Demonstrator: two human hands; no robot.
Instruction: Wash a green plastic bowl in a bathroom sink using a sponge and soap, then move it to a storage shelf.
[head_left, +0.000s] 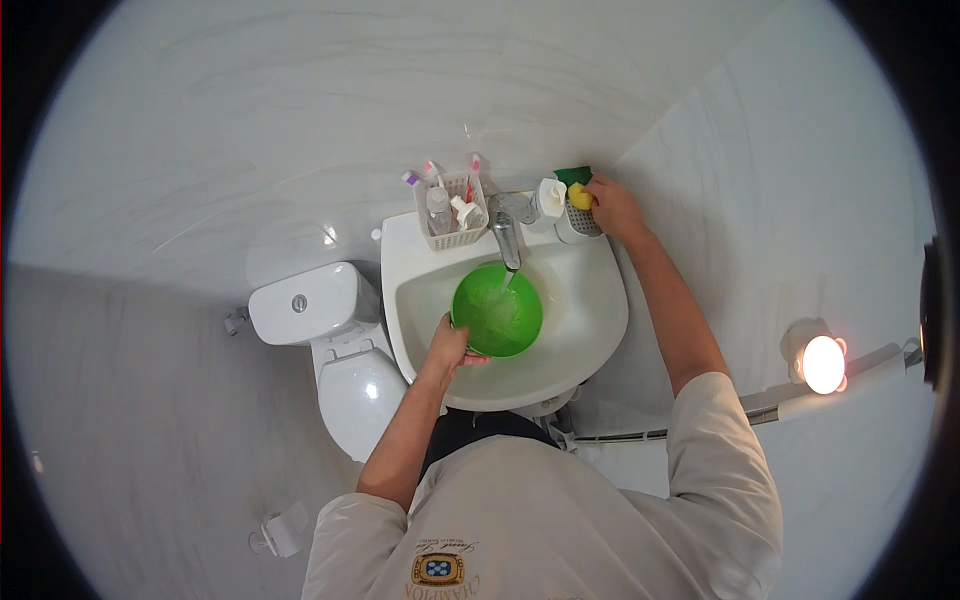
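My left hand (451, 346) grips the near-left rim of a green bowl (496, 310) inside the white washbasin (581, 330). Water runs from the chrome faucet (507, 238) into the bowl and ripples there. At the basin's back right corner, my right hand (616, 206) has its fingers on a yellow sponge (580, 196). That sponge is above a grey perforated holder (583, 220), against a dark green scouring pad (573, 175). Whether the pad is joined to the sponge I cannot tell. A white pump bottle (551, 198) stands just left of the holder.
Left of the faucet, a white plastic basket (456, 238) holds toothbrushes and bottles. A white toilet (360, 397) stands left of the basin. On the right are a lit round lamp (823, 365) and a metal rail (622, 436). A toilet paper roll (285, 532) hangs lower left.
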